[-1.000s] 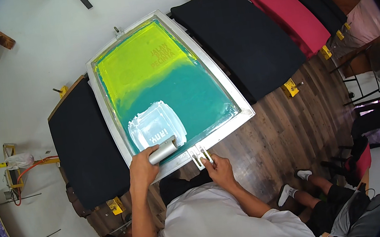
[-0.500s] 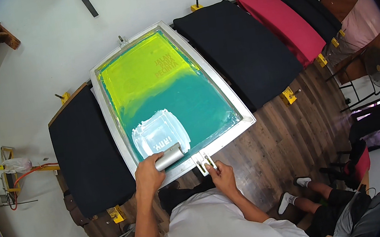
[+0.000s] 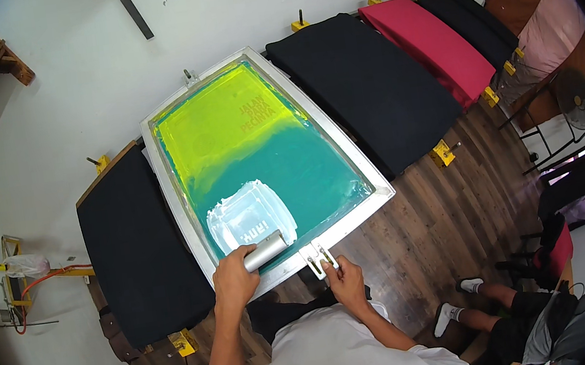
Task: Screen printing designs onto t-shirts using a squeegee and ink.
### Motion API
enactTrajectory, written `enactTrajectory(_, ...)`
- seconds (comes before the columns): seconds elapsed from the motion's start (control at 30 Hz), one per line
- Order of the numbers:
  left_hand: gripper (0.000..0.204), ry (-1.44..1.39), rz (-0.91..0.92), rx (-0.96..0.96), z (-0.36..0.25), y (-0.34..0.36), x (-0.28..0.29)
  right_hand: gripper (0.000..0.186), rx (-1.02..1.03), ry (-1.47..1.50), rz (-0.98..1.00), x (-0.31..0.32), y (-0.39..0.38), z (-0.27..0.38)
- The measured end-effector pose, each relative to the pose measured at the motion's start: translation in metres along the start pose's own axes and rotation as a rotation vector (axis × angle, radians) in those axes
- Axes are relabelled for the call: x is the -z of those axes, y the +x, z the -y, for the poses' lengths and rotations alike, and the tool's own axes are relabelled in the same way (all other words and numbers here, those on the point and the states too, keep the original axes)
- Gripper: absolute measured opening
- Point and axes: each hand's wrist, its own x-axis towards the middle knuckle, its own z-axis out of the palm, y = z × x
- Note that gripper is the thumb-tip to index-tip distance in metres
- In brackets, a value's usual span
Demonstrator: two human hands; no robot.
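Note:
A silver screen printing frame (image 3: 357,216) lies in front of me, with yellow-green and teal color across its mesh. White ink (image 3: 248,207) forms a rough square patch on the near part of the mesh. My left hand (image 3: 235,284) is closed around one end of a squeegee (image 3: 267,250) with a silver metal holder, at the near edge of that patch; its blade edge is hidden. At the frame's near side, my right hand (image 3: 346,283) pinches a slotted metal bracket (image 3: 315,255) between thumb and fingers.
Black cloth-covered boards flank the frame, one on the left (image 3: 137,247) and one on the right (image 3: 362,92). Beyond stands a pink board (image 3: 426,50). Yellow clamps (image 3: 443,153) stick out from the board ends. A seated person's legs (image 3: 482,305) show at lower right, over the wooden floor (image 3: 405,249).
The view has tilted slightly, so the frame and boards sit a little lower in the picture. Both hands keep their grips, and the squeegee stays at about the same place on the screen.

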Motion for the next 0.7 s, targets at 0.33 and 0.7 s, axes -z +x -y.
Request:
enactTrajectory(0.33, 0.046, 0.015, 0.026, -0.011, 0.003, 0.001, 0.001, 0.047, 0.031, -0.030, 0.036, 0.005, 0.005, 0.003)
enactTrajectory(0.7, 0.046, -0.017, -0.057, -0.069, 0.012, -0.009, -0.011, 0.048, 0.042, -0.083, 0.044, 0.004, 0.004, -0.004)
